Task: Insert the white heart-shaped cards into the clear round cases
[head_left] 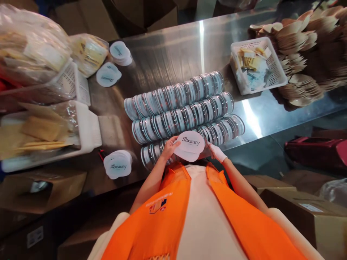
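White "beauty" lids [189,145] — small stack, printed face up.

Glossy steel table [168,54]; matt lids [189,144] (paper, perhaps); white plastic basket [276,68].

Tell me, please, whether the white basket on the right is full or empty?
Partly filled: the white basket holds loose small packets, and its upper walls show bare above them.

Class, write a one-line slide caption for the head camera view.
Both hands, left hand and gloved right hand, hold a stack of "beauty" lids over rows of round tins on a steel table.
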A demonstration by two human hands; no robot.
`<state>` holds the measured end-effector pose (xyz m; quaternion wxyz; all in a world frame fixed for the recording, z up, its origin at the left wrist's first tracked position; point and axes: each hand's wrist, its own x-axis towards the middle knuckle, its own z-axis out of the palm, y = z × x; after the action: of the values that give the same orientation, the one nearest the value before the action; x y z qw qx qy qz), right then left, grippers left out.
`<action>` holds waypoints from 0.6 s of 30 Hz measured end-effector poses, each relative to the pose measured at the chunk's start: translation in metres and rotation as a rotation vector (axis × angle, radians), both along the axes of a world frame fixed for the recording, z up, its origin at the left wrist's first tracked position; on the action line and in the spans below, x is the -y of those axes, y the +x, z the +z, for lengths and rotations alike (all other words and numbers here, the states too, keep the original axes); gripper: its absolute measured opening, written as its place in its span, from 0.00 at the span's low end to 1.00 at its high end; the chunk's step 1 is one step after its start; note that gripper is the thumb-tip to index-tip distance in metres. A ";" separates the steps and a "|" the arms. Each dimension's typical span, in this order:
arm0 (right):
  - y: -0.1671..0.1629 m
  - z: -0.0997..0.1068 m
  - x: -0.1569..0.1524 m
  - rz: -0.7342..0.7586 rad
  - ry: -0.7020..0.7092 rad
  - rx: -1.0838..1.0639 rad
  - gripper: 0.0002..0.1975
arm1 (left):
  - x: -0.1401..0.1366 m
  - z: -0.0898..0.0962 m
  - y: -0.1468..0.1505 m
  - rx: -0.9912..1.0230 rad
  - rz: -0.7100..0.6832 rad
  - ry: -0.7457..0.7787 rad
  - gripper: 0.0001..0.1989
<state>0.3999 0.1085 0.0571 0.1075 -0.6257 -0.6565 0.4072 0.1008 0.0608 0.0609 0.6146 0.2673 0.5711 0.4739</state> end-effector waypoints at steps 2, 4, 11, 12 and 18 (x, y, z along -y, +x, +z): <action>-0.002 -0.001 -0.001 0.019 0.155 0.094 0.13 | 0.000 0.000 0.000 -0.020 -0.024 0.005 0.30; -0.008 -0.003 0.003 0.023 0.303 0.192 0.15 | 0.001 0.000 0.001 -0.029 -0.039 0.004 0.31; -0.034 -0.006 0.028 -0.149 0.221 0.084 0.15 | 0.003 -0.002 0.003 -0.042 -0.019 -0.005 0.32; -0.031 -0.002 0.028 -0.191 0.131 0.056 0.16 | 0.002 -0.001 0.003 -0.041 -0.016 0.002 0.32; -0.008 0.046 0.021 -0.220 0.078 0.018 0.17 | 0.001 0.009 -0.001 -0.023 -0.035 -0.017 0.30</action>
<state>0.3914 0.0873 0.1027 0.1700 -0.6932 -0.6001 0.3612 0.0993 0.0599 0.0702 0.6184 0.2775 0.5776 0.4549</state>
